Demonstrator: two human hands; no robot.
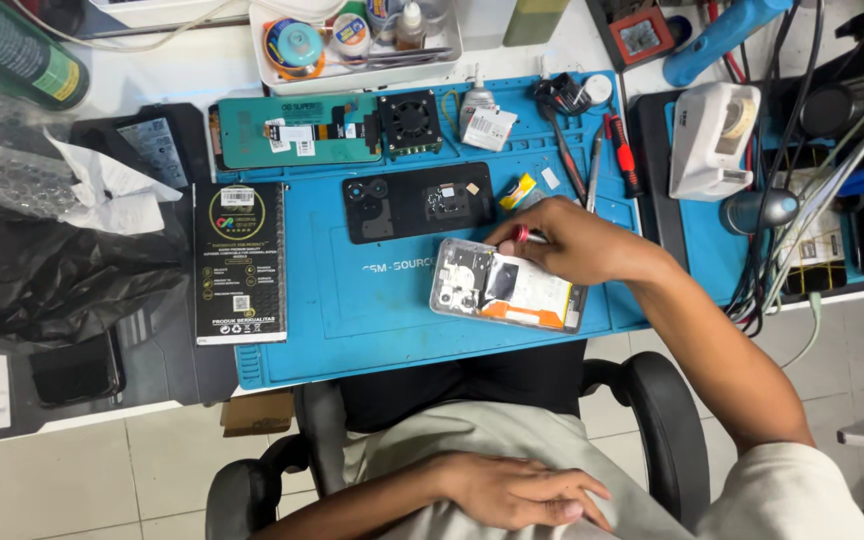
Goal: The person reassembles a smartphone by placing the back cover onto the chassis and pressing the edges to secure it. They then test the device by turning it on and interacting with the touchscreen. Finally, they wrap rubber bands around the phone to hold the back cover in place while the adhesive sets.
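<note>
Blue work mat (372, 330) covers the counter (202, 75). An opened phone (507, 286), back removed, lies on the mat near its front edge. The right hand (572, 240) is closed on a red-handled screwdriver (522, 236), tip at the phone's upper edge. The left hand (517, 492) rests flat on the lap, fingers loosely apart, holding nothing. A black back cover (417, 202) lies just beyond the phone.
</note>
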